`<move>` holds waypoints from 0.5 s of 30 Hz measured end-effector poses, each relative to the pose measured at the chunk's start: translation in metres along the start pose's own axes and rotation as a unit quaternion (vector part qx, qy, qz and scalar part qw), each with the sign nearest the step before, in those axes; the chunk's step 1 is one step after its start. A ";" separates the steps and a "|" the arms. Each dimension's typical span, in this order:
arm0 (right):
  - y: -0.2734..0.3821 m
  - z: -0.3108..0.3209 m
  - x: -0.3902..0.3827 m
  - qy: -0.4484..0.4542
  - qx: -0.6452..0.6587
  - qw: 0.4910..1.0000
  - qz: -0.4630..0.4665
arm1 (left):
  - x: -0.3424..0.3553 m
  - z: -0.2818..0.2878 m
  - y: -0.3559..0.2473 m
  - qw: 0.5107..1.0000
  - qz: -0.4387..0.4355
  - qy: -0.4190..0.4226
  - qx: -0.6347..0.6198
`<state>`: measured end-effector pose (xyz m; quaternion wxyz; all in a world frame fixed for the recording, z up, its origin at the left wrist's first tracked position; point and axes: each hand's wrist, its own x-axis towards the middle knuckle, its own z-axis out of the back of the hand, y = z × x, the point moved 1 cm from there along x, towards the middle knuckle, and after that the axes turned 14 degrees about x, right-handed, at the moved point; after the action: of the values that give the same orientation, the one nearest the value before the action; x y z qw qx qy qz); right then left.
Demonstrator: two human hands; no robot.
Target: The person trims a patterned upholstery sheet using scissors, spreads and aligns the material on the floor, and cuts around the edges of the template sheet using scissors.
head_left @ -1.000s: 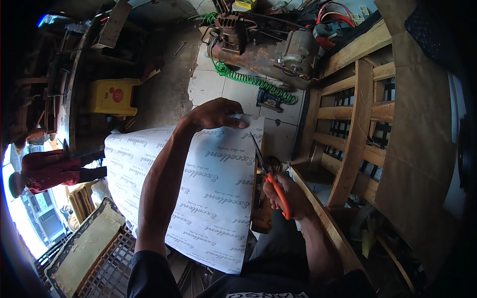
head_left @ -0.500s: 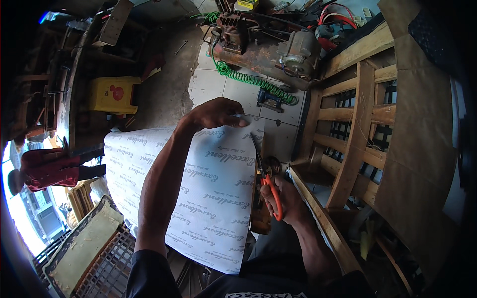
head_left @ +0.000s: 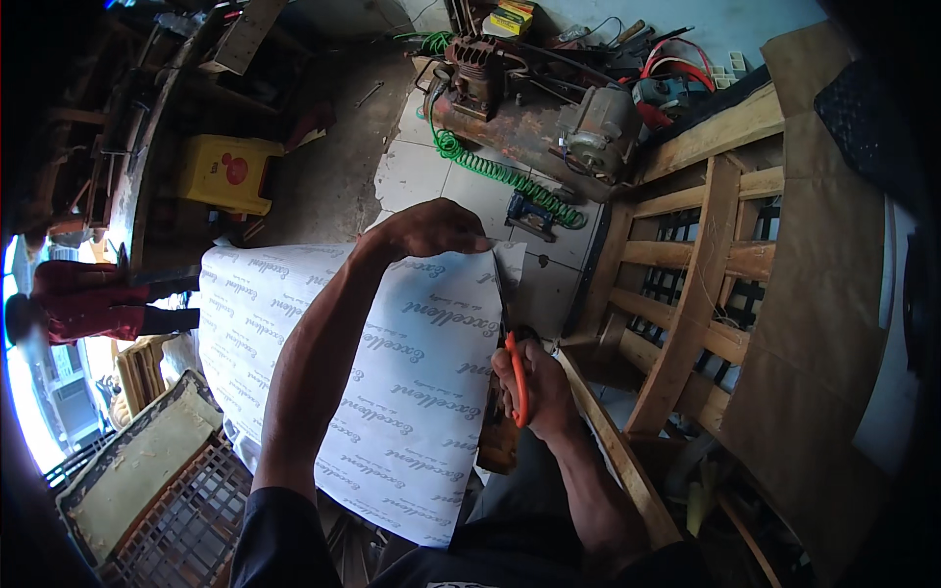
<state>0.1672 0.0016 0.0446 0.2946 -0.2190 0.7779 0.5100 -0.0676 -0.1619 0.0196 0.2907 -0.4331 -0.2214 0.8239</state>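
Observation:
A large white sheet [head_left: 392, 343], printed with rows of grey script, spreads in front of me and droops at its near end. At its far right corner my left hand [head_left: 436, 229] pinches the edge, its arm crossing over the sheet. My right hand [head_left: 546, 387] is closed around the orange handles of a pair of scissors [head_left: 519, 380]. The dark blades point away from me and lie in the sheet near the left fingertips. To the right of the blades a narrow flap of the sheet [head_left: 511, 261] stands apart from the main piece.
Beyond the sheet lies a rusty air compressor [head_left: 529, 122] with a coiled green hose [head_left: 490, 171] and a blue tool [head_left: 530, 213]. A wooden frame [head_left: 698, 284] rises at right. A yellow plastic stool [head_left: 227, 174] and a person in red [head_left: 88, 302] are at left.
The scissors have come left and deeper into the sheet's edge, close to my left fingers. A separated flap shows beside the blades. My left hand still pinches the corner.

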 end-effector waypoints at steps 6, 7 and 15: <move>0.007 -0.001 0.006 -0.002 0.003 1.000 -0.015 | 0.000 -0.001 0.003 0.999 -0.034 -0.003 -0.008; 0.008 0.000 0.011 -0.008 -0.018 1.000 -0.015 | 0.000 -0.001 0.003 0.999 -0.047 -0.005 -0.002; 0.009 -0.006 0.017 -0.010 -0.004 1.000 0.007 | -0.003 -0.002 0.004 0.998 -0.048 -0.018 -0.024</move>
<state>0.1478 -0.0008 0.0408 0.2979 -0.2091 0.7746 0.5172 -0.0657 -0.1669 0.0176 0.3158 -0.4136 -0.2671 0.8111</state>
